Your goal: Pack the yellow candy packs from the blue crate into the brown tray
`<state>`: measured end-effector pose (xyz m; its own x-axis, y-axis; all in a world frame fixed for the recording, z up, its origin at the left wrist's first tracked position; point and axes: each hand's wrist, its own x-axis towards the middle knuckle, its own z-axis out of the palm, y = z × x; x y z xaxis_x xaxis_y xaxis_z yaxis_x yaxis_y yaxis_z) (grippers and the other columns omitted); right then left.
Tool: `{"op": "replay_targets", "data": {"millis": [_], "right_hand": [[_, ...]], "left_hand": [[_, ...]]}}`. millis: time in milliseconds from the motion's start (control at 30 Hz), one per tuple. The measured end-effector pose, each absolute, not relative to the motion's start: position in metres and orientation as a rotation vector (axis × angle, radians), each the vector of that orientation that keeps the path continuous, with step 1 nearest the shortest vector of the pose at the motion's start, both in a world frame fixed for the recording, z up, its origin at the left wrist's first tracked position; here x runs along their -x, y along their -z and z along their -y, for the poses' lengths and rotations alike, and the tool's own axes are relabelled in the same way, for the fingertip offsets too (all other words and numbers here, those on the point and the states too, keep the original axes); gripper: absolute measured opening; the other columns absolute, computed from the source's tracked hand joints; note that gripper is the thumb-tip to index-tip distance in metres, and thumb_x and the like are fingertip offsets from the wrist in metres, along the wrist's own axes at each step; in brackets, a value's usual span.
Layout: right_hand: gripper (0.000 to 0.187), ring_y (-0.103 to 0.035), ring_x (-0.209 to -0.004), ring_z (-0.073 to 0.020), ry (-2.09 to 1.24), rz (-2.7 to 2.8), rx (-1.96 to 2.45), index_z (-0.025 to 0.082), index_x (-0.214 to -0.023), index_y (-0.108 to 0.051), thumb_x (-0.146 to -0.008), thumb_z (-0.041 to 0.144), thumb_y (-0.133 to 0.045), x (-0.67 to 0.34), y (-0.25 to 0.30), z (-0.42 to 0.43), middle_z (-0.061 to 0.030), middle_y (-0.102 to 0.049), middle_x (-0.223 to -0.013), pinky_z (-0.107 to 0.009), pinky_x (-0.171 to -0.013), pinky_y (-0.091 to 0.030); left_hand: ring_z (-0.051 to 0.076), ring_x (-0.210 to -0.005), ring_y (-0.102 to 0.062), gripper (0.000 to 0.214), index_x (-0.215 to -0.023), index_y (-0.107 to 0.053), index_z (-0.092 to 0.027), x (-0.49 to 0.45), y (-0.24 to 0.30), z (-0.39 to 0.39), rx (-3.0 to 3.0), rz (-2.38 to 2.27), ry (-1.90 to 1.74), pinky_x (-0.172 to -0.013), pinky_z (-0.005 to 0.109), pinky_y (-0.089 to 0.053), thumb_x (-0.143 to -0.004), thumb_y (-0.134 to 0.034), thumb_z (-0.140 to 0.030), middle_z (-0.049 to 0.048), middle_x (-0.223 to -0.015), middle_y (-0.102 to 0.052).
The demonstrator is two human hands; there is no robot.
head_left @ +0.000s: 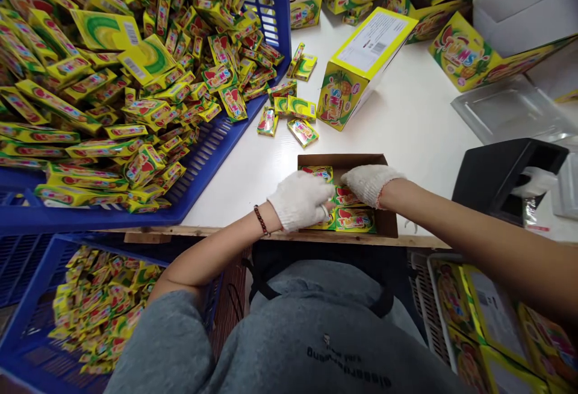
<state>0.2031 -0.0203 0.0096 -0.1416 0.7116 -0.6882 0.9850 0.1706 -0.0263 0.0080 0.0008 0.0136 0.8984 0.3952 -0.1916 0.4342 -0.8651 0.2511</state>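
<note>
A shallow brown cardboard tray (361,158) lies at the table's near edge, holding several small yellow candy packets (355,220) laid flat in rows. Both my hands wear white knit gloves. My left hand (298,200) rests over the tray's left side, its fingers curled down onto the packets. From the right, my right hand (370,181) reaches in, fingers bent and pressing on a packet in the middle. What exactly each hand grips is hidden under the gloves.
A big blue crate (212,159) heaped with yellow packets fills the left. Loose packets (301,131) lie beyond the tray. An upright yellow carton (356,65) stands behind them, more cartons at the back. A black device (506,177) sits at right; another blue crate (27,322) lies below.
</note>
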Motion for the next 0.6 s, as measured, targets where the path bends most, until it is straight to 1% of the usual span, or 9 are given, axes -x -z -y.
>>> {"op": "replay_targets", "data": {"millis": [67,100,167,233,333,400,467,533,600], "right_hand": [[0.033,-0.077,-0.116,-0.0392,0.607,-1.886,-1.562,0.007,-0.120,-0.085,-0.101,0.020,-0.062,-0.201,-0.006,0.019,-0.0291,-0.079,-0.126,-0.046,-0.098,-0.062],[0.033,-0.077,-0.116,-0.0398,0.608,-1.881,-1.556,0.005,-0.120,-0.085,-0.102,0.022,-0.062,-0.200,-0.005,0.018,-0.0303,-0.079,-0.125,-0.046,-0.097,-0.062],[0.032,-0.079,-0.112,-0.0390,0.649,-1.854,-1.541,0.005,-0.116,-0.086,-0.101,0.022,-0.064,-0.196,-0.003,0.016,-0.0297,-0.080,-0.118,-0.044,-0.092,-0.063],[0.028,-0.080,-0.108,-0.0368,0.683,-1.850,-1.522,0.008,-0.115,-0.086,-0.098,0.019,-0.068,-0.193,-0.003,0.014,-0.0270,-0.082,-0.115,-0.041,-0.088,-0.064],[0.036,-0.079,-0.111,-0.0348,0.705,-1.891,-1.518,0.012,-0.130,-0.081,-0.099,0.016,-0.064,-0.191,-0.004,0.017,-0.0247,-0.080,-0.125,-0.042,-0.092,-0.062],[0.042,-0.078,-0.114,-0.0335,0.711,-1.935,-1.516,0.014,-0.141,-0.075,-0.103,0.015,-0.056,-0.193,-0.001,0.024,-0.0239,-0.078,-0.132,-0.042,-0.094,-0.061],[0.044,-0.077,-0.118,-0.0334,0.686,-1.976,-1.519,0.012,-0.143,-0.073,-0.107,0.014,-0.048,-0.196,0.004,0.030,-0.0253,-0.075,-0.136,-0.041,-0.096,-0.059],[0.043,-0.076,-0.120,-0.0336,0.667,-2.009,-1.523,0.010,-0.139,-0.074,-0.108,0.015,-0.046,-0.201,0.012,0.033,-0.0261,-0.074,-0.137,-0.039,-0.097,-0.058],[0.039,-0.076,-0.118,-0.0331,0.685,-2.027,-1.527,0.010,-0.137,-0.075,-0.107,0.018,-0.051,-0.205,0.017,0.033,-0.0248,-0.075,-0.134,-0.037,-0.096,-0.057]], "left_hand": [[0.023,-0.097,-0.070,0.027,-0.110,-0.076,-0.018,-0.004,-0.016,-0.034,-2.718,-0.866,-0.021,-0.088,0.037,-0.052,-0.106,-0.052,-0.028,0.0105,-0.109,-0.078],[0.023,-0.101,-0.070,0.027,-0.113,-0.075,-0.018,-0.003,-0.014,-0.053,-2.691,-1.010,-0.102,-0.088,0.036,-0.052,-0.105,-0.050,-0.023,0.0104,-0.112,-0.077],[0.024,-0.111,-0.069,0.032,-0.120,-0.075,-0.019,-0.005,-0.007,-0.090,-2.685,-1.185,-0.122,-0.094,0.036,-0.052,-0.101,-0.049,-0.013,0.0104,-0.121,-0.076],[0.025,-0.121,-0.067,0.040,-0.127,-0.074,-0.019,-0.012,0.006,-0.119,-2.742,-1.137,0.026,-0.102,0.036,-0.051,-0.097,-0.051,-0.008,0.0110,-0.133,-0.075],[0.029,-0.129,-0.063,0.047,-0.134,-0.075,-0.021,-0.027,0.026,-0.143,-2.821,-0.970,0.220,-0.108,0.041,-0.047,-0.093,-0.055,-0.008,0.0119,-0.142,-0.072],[0.033,-0.134,-0.060,0.054,-0.145,-0.069,-0.022,-0.037,0.035,-0.147,-2.885,-0.944,0.275,-0.109,0.046,-0.045,-0.095,-0.053,-0.010,0.0149,-0.149,-0.067],[0.036,-0.137,-0.058,0.057,-0.151,-0.065,-0.020,-0.044,0.040,-0.149,-2.919,-0.994,0.298,-0.109,0.049,-0.044,-0.096,-0.053,-0.013,0.0188,-0.153,-0.063],[0.040,-0.138,-0.057,0.055,-0.146,-0.068,-0.016,-0.044,0.040,-0.151,-2.882,-1.088,0.296,-0.111,0.050,-0.045,-0.091,-0.062,-0.019,0.0214,-0.151,-0.062],[0.042,-0.137,-0.058,0.056,-0.138,-0.070,-0.013,-0.037,0.037,-0.154,-2.805,-1.173,0.300,-0.112,0.050,-0.046,-0.083,-0.073,-0.023,0.0226,-0.149,-0.061]]}}
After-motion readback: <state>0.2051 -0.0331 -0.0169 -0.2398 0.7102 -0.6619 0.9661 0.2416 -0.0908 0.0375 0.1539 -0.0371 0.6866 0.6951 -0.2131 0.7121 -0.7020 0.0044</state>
